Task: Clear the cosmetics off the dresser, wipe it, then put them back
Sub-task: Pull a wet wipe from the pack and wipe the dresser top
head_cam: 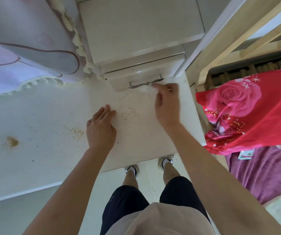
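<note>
The white dresser top (pixel 51 116) lies bare of cosmetics, with dark specks (pixel 129 114) near its middle and brown stains (pixel 12 141) at the left. My left hand (pixel 100 128) rests flat on the top, fingers together. My right hand (pixel 167 100) is blurred and grips a white tissue (pixel 145 89) at the back of the top, just below the metal handle (pixel 144 83) of a small white drawer unit (pixel 141 48).
A pale flowered curtain (pixel 26 48) with a fringed edge hangs over the dresser's back left. At the right stands a wooden bed frame (pixel 238 39) with a red rose-print cloth (pixel 246 109) and purple bedding (pixel 263 175). My legs and shoes (pixel 166 162) stand on white floor tiles.
</note>
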Available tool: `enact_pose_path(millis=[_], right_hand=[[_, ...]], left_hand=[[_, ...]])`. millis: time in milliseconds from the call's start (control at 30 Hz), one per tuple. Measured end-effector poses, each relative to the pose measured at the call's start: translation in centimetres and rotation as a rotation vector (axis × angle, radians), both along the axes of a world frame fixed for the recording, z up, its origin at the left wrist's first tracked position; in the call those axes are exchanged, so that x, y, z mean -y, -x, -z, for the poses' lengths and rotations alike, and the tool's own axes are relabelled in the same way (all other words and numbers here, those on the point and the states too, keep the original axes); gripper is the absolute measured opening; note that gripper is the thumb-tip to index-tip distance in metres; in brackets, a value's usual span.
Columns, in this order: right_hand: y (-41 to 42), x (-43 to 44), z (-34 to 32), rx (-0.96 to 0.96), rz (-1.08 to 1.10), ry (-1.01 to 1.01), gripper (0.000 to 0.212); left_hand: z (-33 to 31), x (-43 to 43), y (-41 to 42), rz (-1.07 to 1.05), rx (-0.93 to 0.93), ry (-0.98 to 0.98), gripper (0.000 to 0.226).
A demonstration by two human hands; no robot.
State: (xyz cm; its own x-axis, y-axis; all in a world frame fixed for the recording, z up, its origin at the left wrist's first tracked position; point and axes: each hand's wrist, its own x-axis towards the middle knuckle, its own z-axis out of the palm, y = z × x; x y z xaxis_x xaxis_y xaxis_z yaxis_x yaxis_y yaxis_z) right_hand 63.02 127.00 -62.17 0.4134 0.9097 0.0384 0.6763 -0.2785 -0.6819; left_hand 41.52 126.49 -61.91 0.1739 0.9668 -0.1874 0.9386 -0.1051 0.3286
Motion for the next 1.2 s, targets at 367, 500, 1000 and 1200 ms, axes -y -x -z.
enact_pose_path(millis=[367,500,1000,1200], right_hand=[[4.2,-0.6,1.6,0.156,-0.429,0.029,0.041],[1.1,1.0,0.3,-0.005,-0.158,-0.064,0.047],[10.8,3.3,0.8,0.068,-0.330,0.177,0.058],[-0.9,2.1,0.9,0.097,0.240,0.045,0.046]], left_hand=[[0.8,0.6,0.4,-0.013,0.017,-0.036,0.050],[0.6,0.6,0.7,-0.005,0.042,-0.015,0.054],[-0.3,1.7,4.2,0.063,-0.141,0.055,0.051],[-0.7,1.4,4.0,0.075,-0.186,0.131,0.050]])
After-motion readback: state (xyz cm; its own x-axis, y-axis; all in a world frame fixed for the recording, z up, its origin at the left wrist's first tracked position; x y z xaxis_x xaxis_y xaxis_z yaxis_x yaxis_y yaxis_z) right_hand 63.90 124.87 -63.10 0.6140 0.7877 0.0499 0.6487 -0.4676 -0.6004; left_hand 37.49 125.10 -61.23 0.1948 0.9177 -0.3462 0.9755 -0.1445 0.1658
